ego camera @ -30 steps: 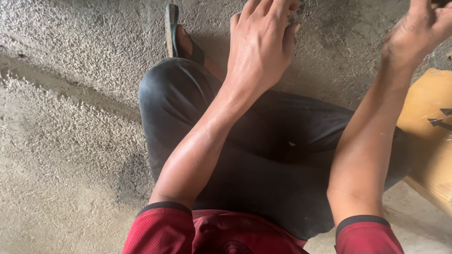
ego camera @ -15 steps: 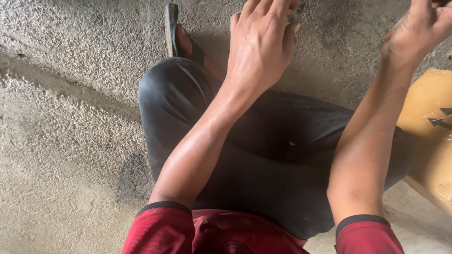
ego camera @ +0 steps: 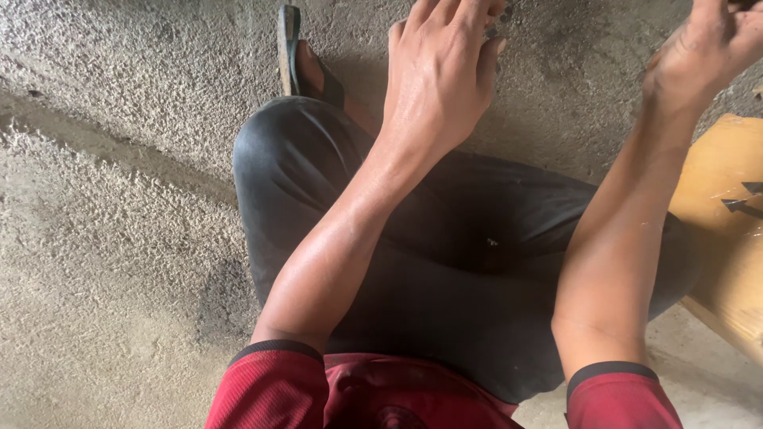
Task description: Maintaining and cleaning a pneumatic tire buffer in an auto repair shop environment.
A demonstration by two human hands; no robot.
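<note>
Fingers (ego camera: 445, 16) of left hand (ego camera: 441, 79) loosely spread, grasping nothing, partly cropped above rough grey concrete floor (ego camera: 119, 238). Right hand (ego camera: 703, 52) fingertips cut off at top edge, grip impossible to tell. Nearest: yellow wooden board (ego camera: 723, 238) beside dark-trousered knee (ego camera: 294, 159), black sandal (ego camera: 290, 48) beyond.

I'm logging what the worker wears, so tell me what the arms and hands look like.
Both arms are bare from above the elbow down. Short red sleeves with dark edging cover the upper arms. The left hand and right hand wear no gloves; no rings or watch show.
</note>
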